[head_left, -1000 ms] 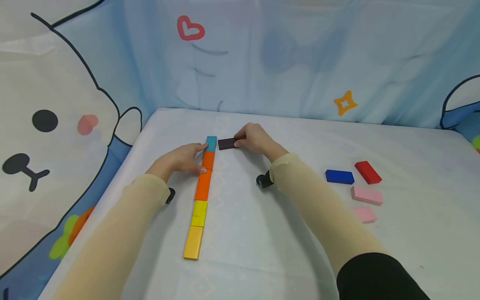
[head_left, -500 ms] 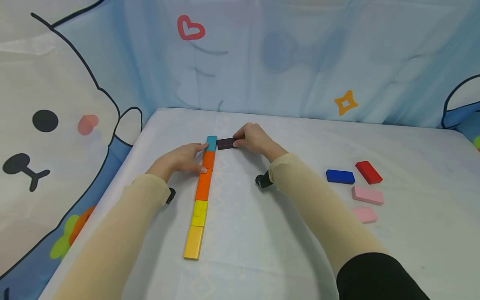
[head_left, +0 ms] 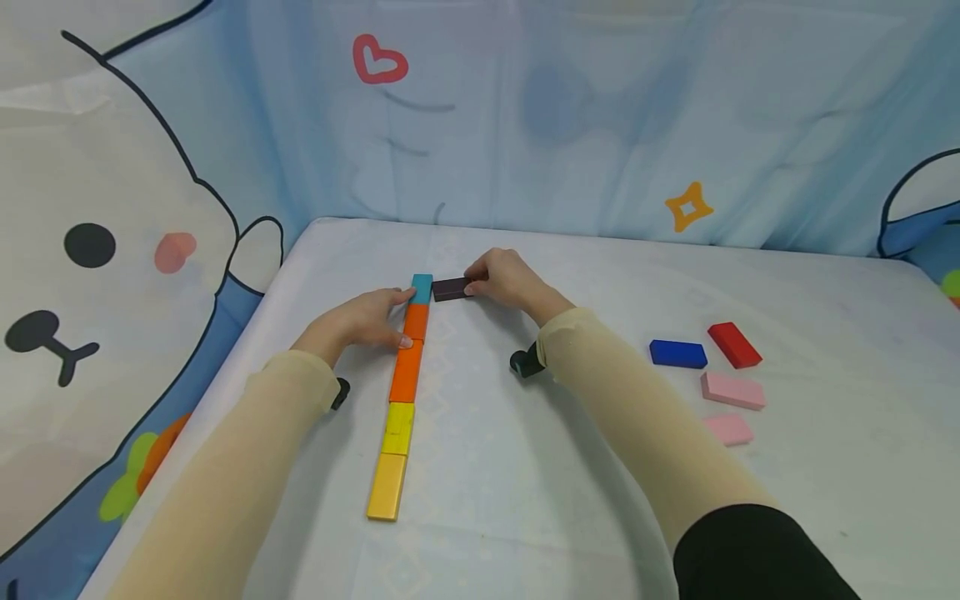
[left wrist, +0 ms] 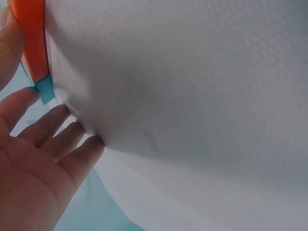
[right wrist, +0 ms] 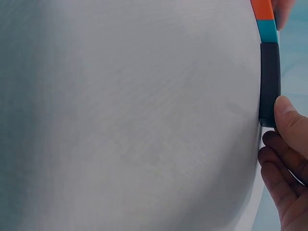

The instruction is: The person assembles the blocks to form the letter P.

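Note:
A straight row of rectangular blocks lies on the white-covered table. From its far end come a teal block (head_left: pixel 422 288), two orange blocks (head_left: pixel 407 372), a yellow block (head_left: pixel 399 427) and a golden-yellow block (head_left: pixel 387 487). My left hand (head_left: pixel 357 317) rests along the row's left side, fingers extended, the index fingertip at the teal block and the thumb on the orange ones. Between thumb and fingers my right hand (head_left: pixel 512 281) pinches the right end of a dark brown block (head_left: pixel 450 289). This block lies crosswise, its left end against or very near the teal block's right side.
To the right lie a blue block (head_left: pixel 678 353), a red block (head_left: pixel 735 345) and two pink blocks (head_left: pixel 733 390), the nearer one partly covered by the right sleeve (head_left: pixel 652 417). A printed blue curtain (head_left: pixel 585 125) hangs behind the table's far edge.
My right hand has slid the dark brown block slightly left, narrowing the gap to the teal block. The left hand and the row have stayed in place.

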Tool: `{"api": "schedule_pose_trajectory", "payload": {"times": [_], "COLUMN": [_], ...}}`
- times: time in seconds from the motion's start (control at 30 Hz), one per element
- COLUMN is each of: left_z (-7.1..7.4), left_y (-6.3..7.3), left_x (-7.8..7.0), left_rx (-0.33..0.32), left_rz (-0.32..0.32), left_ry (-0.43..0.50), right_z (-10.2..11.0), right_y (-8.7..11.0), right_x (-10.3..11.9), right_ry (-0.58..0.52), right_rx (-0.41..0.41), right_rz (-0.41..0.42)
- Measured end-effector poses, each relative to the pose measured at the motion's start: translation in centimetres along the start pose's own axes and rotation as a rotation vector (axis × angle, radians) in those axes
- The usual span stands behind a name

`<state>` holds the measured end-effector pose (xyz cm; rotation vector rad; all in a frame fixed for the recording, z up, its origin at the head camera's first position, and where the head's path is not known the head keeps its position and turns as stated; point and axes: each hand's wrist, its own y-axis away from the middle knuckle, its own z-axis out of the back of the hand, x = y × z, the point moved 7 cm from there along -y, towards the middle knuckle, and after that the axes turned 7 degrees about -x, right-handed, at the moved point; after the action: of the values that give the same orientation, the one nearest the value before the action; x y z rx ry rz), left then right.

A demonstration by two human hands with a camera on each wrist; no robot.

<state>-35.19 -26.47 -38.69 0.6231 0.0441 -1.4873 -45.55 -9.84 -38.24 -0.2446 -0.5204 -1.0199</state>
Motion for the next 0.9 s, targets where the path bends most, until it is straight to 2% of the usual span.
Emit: {"api": "schedule_pose_trajectory", "payload": {"times": [0.47,0.73,0.9], "left_z": [-0.1,-0.2,-0.2], "left_y": [0.0,0.3,0.4], "left_x": [0.0,-0.7,-0.4], "left_rx": [-0.003,-0.002,0.000], "left_rz": [-0.007,-0.034,-0.011], "left_ry": [-0.008,-0.015,-0.012], "right_z": [0.2,1.3,2.5], "right_y": [0.3,1.4,2.5], "right_x": [-0.1,-1.2,-2.2], "right_ry": [-0.010,0.010,0.023], "right_rx": [0.013,0.029,0.026], "right_rz": [-0.016,-0.031,-0.039]}}
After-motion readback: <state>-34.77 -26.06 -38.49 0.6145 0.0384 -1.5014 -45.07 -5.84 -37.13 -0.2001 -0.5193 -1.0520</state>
